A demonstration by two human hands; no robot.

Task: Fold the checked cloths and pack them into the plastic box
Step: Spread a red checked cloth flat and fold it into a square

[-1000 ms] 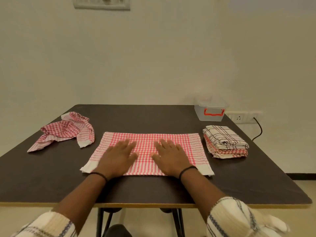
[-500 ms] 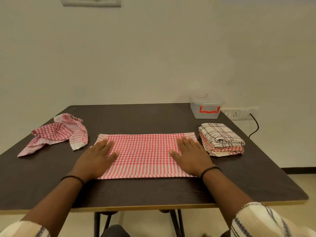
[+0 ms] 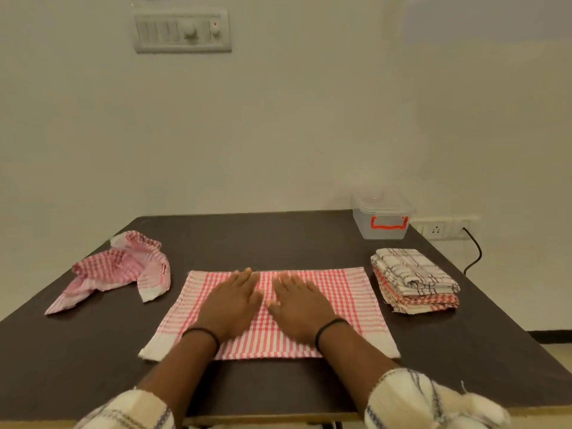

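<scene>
A red checked cloth [image 3: 340, 305] lies flat at the middle of the dark table [image 3: 278, 236]. Left of this cloth lies a crumpled red checked cloth [image 3: 120, 267]; right of it, near its edge, sits a stack of folded cloths [image 3: 414, 280]. Beyond the stack stands the lidded plastic box [image 3: 382, 218], with a wall socket [image 3: 442, 229] behind. Left hand [image 3: 230, 300] and right hand [image 3: 298, 303] lie palm down on the flat cloth's centre, side by side, fingers straight and together, gripping nothing
</scene>
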